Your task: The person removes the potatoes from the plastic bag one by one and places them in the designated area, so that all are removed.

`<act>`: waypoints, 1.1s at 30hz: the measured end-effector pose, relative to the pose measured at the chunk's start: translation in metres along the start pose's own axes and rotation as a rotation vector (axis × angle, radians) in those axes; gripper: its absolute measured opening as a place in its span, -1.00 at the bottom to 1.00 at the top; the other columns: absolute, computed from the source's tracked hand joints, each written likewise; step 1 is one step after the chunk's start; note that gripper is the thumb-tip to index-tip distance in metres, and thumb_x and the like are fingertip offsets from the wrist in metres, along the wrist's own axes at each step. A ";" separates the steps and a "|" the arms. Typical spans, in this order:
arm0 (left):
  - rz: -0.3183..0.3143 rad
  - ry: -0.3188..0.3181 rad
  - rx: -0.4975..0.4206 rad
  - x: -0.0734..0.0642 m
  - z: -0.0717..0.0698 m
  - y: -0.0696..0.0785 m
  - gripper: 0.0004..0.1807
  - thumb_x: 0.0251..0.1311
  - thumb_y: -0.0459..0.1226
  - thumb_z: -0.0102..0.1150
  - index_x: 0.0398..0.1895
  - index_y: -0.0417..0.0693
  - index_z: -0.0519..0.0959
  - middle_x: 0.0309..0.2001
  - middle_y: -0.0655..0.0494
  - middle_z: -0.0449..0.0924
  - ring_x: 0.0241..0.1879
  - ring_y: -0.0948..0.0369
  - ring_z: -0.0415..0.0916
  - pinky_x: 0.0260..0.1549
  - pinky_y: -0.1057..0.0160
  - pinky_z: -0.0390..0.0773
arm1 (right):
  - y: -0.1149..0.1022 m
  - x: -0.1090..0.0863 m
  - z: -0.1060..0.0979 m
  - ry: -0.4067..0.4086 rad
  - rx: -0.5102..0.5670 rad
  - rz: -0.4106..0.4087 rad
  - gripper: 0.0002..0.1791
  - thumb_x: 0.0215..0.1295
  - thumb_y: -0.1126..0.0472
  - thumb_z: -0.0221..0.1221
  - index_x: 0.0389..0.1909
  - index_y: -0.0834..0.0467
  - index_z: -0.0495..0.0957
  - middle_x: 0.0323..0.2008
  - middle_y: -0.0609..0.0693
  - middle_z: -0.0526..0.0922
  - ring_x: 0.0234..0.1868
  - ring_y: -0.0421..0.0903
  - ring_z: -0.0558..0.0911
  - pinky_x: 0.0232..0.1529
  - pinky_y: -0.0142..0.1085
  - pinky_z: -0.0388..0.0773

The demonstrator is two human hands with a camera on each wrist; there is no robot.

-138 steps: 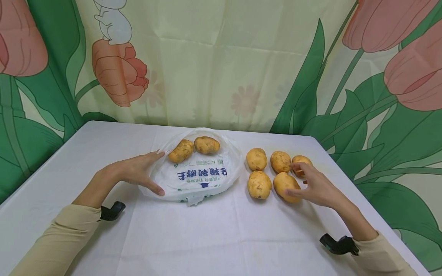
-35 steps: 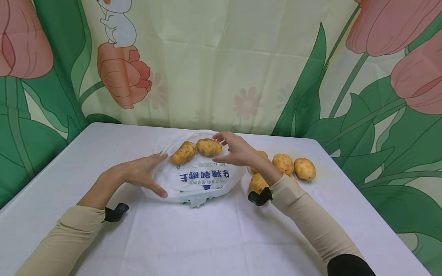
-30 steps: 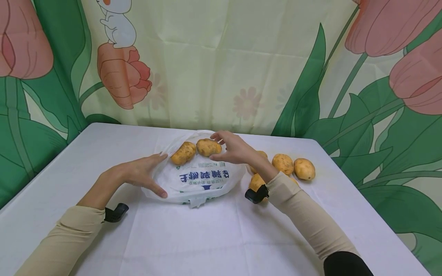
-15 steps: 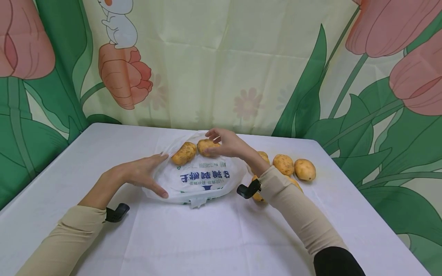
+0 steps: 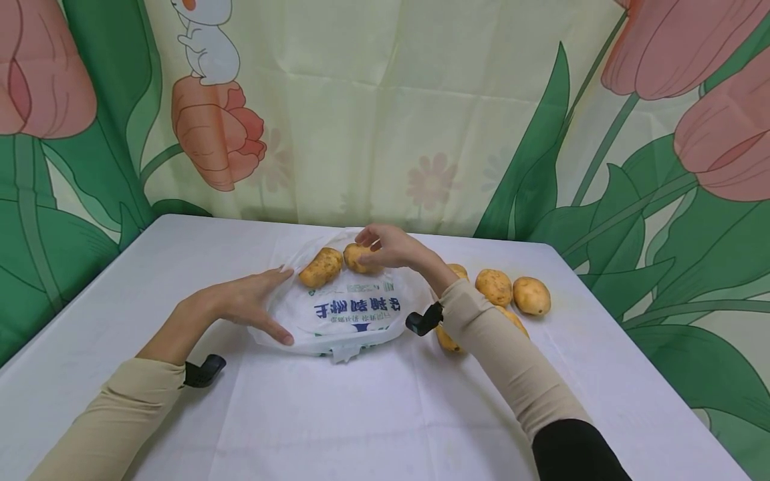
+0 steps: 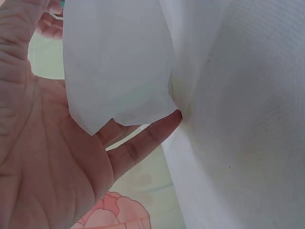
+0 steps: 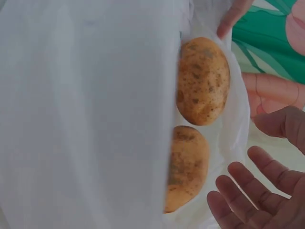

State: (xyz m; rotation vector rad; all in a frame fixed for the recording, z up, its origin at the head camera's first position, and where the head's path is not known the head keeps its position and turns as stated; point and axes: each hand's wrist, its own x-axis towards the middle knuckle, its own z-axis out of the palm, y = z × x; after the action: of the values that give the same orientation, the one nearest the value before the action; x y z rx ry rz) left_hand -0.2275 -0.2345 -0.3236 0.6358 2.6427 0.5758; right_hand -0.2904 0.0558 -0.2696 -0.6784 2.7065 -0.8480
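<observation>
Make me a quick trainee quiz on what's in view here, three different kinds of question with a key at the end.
1. How many potatoes show inside the bag?
2. True or false: the right hand is holding a potato.
3. Where is the left hand?
A. At the bag's left edge
B. Over the loose potatoes
C. Beyond the bag's far edge

Key:
1. Two.
2. False; the right wrist view shows it holding nothing.
3. A.
</observation>
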 end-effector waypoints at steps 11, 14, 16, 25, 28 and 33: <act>-0.001 0.000 -0.008 0.001 0.001 0.000 0.53 -0.20 0.30 0.58 0.63 -0.32 -0.12 0.60 -0.43 -0.19 0.56 -0.35 -0.16 0.46 -0.36 0.00 | 0.002 0.012 0.000 -0.006 -0.103 0.098 -0.45 0.35 0.09 0.32 0.28 0.25 0.50 0.24 0.21 0.58 0.28 0.11 0.53 0.21 -0.12 0.56; 0.002 0.002 -0.008 0.000 0.001 0.000 0.52 -0.20 0.29 0.58 0.63 -0.32 -0.12 0.60 -0.42 -0.19 0.56 -0.34 -0.16 0.46 -0.36 0.00 | 0.005 0.014 0.000 -0.009 -0.119 0.119 -0.44 0.36 0.05 0.31 0.28 0.25 0.50 0.25 0.21 0.58 0.28 0.10 0.53 0.21 -0.11 0.55; 0.003 0.003 -0.007 0.000 0.000 0.000 0.52 -0.20 0.29 0.58 0.62 -0.32 -0.11 0.60 -0.43 -0.19 0.56 -0.35 -0.16 0.46 -0.35 0.00 | 0.006 0.015 0.000 -0.014 -0.129 0.128 -0.43 0.37 0.04 0.31 0.28 0.25 0.49 0.26 0.21 0.57 0.29 0.10 0.53 0.22 -0.11 0.54; -0.008 0.005 0.001 0.000 0.001 -0.001 0.54 -0.22 0.31 0.58 0.63 -0.30 -0.12 0.60 -0.42 -0.21 0.56 -0.35 -0.16 0.45 -0.37 0.01 | 0.009 0.020 -0.001 -0.056 -0.196 0.126 -0.40 0.31 0.19 0.34 0.33 0.29 0.46 0.26 0.25 0.54 0.30 0.13 0.51 0.29 -0.13 0.50; -0.017 0.003 -0.005 0.000 0.001 -0.001 0.54 -0.22 0.31 0.58 0.64 -0.28 -0.12 0.60 -0.40 -0.21 0.56 -0.34 -0.17 0.46 -0.36 0.00 | 0.012 0.021 0.001 -0.068 -0.211 0.130 -0.37 0.29 0.24 0.36 0.36 0.28 0.44 0.28 0.27 0.51 0.31 0.13 0.49 0.31 -0.13 0.49; -0.011 0.005 -0.004 0.000 0.000 0.000 0.54 -0.23 0.31 0.59 0.63 -0.30 -0.11 0.60 -0.41 -0.20 0.56 -0.34 -0.16 0.46 -0.36 0.01 | 0.016 0.022 0.004 -0.051 -0.246 0.128 -0.33 0.23 0.24 0.38 0.37 0.24 0.44 0.29 0.29 0.48 0.31 0.13 0.46 0.34 -0.12 0.44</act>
State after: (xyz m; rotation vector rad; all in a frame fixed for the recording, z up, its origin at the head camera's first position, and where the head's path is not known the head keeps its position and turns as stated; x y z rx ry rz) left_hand -0.2276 -0.2340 -0.3241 0.6187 2.6472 0.5801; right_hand -0.3141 0.0550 -0.2839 -0.5567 2.7989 -0.4664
